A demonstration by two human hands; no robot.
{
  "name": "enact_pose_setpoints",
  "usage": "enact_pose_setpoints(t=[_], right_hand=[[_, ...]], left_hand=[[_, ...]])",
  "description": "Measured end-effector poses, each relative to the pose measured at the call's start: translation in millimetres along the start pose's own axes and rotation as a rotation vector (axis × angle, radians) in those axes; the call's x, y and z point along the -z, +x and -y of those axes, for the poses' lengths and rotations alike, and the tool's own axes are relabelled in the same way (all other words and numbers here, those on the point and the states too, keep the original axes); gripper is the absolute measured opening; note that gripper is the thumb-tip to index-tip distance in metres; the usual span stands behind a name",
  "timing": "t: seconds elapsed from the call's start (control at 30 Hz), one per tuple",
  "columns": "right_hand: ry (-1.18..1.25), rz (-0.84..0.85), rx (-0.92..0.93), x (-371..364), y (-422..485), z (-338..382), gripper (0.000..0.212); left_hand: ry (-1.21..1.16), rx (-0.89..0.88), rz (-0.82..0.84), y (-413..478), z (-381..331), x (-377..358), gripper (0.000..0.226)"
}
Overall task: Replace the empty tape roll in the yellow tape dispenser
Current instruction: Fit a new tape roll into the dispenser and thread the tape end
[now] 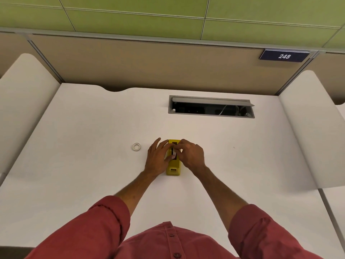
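I have both hands on the yellow dispenser (174, 165); left hand (157, 158) steadies, right hand (190, 154) pinches a roll (173, 151) in its slot; spare ring (136, 147) left of my grip.

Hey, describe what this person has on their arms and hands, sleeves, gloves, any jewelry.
Both arms wear red shirt sleeves rolled up near the elbow, leaving the forearms bare. The shirt has a buttoned front. The left hand and right hand are bare: no gloves, and no watch or rings that I can make out.

Ring (136, 147) lies on desk (93, 128), left of dispenser (174, 166), apparently apart.
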State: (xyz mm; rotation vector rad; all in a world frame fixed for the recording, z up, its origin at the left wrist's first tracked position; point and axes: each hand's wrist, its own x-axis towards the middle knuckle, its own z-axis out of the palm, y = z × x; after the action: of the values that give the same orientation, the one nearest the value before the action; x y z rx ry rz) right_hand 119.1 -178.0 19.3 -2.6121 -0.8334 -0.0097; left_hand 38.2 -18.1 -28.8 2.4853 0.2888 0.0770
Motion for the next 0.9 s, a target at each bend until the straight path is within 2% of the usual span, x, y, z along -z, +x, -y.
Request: enact_pose_setpoints(t=[0.37, 0.53, 0.77, 0.9], right_hand=[[0.045, 0.054, -0.047, 2.4, 13.7, -2.2, 0.018], [0.012, 0.038, 0.033, 4.3, 8.8, -5.7, 0.015], [-0.042, 0.03, 0.07, 2.1, 12.0, -2.4, 0.015], [0.048, 0.059, 0.056, 2.7, 10.5, -7.4, 0.015]], left_hand=[[-0.006, 0.023, 0.017, 0.3, -3.0, 5.2, 0.055], [-0.017, 0.025, 0.006, 1.5, -4.5, 5.0, 0.05], [0.016, 0.029, 0.005, 2.8, -9.2, 5.5, 0.054], [0.012, 0.022, 0.006, 3.1, -8.0, 5.8, 0.054]])
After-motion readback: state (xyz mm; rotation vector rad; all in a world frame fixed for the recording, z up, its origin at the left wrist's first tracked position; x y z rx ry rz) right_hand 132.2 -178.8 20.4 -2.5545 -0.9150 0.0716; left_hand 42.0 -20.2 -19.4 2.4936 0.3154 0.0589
